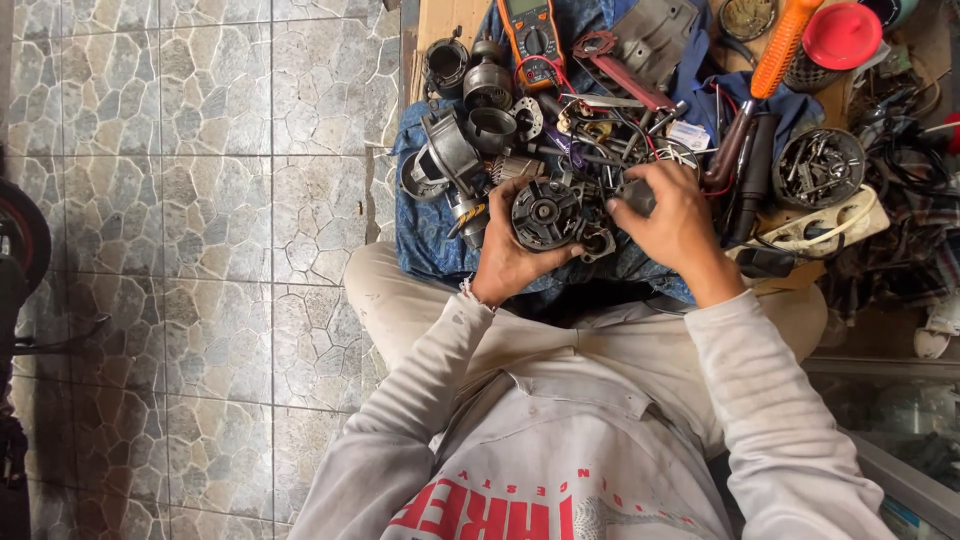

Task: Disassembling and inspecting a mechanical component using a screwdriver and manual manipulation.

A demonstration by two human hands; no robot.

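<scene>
A: Nearest the camera, what does the person hold?

B: The left hand (508, 262) cups a round, dark motor part (547, 213) from below, fingers curled around its lower rim. It sits just above the lap, at the near edge of the blue cloth (425, 225).

A: And the other hand?

B: The right hand (672, 218) lies palm down just right of that part, its fingers bent over a small dark piece (636, 196). Whether it grips the piece or only rests on it cannot be told from here.

A: How would the round part handle?

B: It looks like solid metal with a hub in the middle, so likely heavy for its size, stiff, and perhaps greasy. The outer rim seems the safest hold, as the left hand has it; the thin wires close by look easy to snag.

A: What lies just beyond the hands?

B: Left of the left hand stands a grey metal housing (450, 150), with dark cylindrical casings (488, 85) farther off. Beyond the right hand's fingers is a tangle of wires and small tools (610, 125).

A: And farthest away?

B: An orange meter (532, 35) lies past the left hand. Past the right hand there is a screwdriver with an orange handle (775, 50), a red lid (842, 35), and a round tin of screws (818, 165) off to that hand's right.
</scene>
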